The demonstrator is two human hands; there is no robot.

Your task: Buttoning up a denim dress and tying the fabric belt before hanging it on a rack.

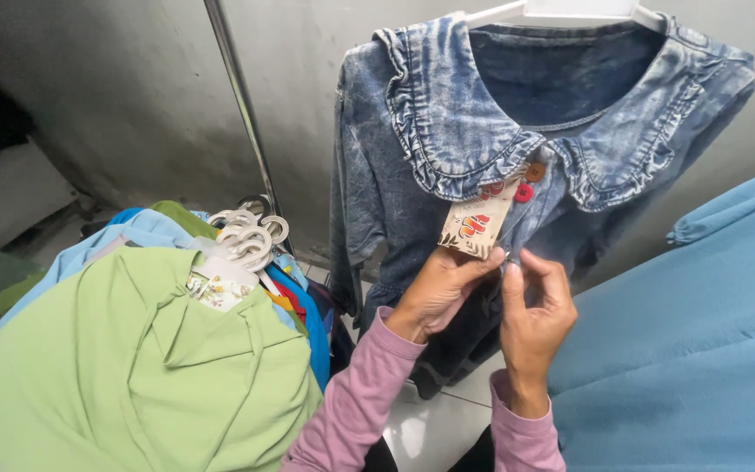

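Nearest the camera: two mauve sleeves, one per arm, rising from the bottom edge. Left hand [437, 293] and right hand [535, 319] meet at the front placket of the denim dress [412, 188], fingertips almost touching each other. Left grip is narrow, thumb and fingers pinched on the placket edge right at the lower corner of the patterned card tag [475, 225]; right grip is also narrow, thumb and forefinger nipped on the denim just right of that spot. Whether a button or only fabric sits between the fingers, I can't tell. Tag lies up and slightly left of both grips, long axis tilted, running up toward the collar; left hand is the nearer one and touches it. Count: one tag, two buttons visible under the collar, one orange button [535, 172] above one red button [523, 193]. Dress hangs upright, long axis vertical, on one white hanger [570, 10] at the top. Left side: green garment [133, 367] on top of a stack of blue ones, cluster of white hanger hooks [251, 232], exact number unclear. Right: blue fabric [683, 350]. Farther back: one slanted metal pole [238, 96], grey wall.
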